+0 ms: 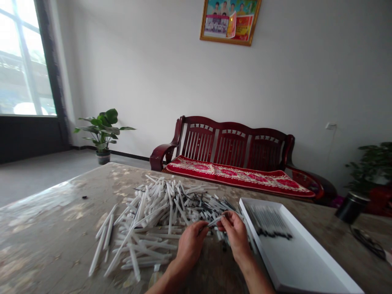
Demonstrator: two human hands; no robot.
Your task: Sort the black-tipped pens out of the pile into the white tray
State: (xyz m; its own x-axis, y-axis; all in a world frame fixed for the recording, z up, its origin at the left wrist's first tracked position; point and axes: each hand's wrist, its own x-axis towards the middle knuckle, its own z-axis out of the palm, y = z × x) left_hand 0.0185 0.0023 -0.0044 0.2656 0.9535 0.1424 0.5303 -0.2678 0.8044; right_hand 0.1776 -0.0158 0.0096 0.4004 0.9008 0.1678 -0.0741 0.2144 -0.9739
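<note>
My left hand [190,245] and right hand [235,237] are closed, pinching a white tube [215,221] between them. A heap of tubes [153,216] lies on the table [58,208], just beside a white tray [294,265].

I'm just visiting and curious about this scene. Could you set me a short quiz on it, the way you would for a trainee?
1. True or false: the pile of white sticks lies on the table, outside the white tray.
2. Multiple choice: what lies in the tray? A) a heap of coins; B) a row of sticks with dark ends; C) a red cushion.
3. Which is nearer the tray: the left hand or the right hand?

Key: 1. True. 2. B. 3. The right hand.
</note>
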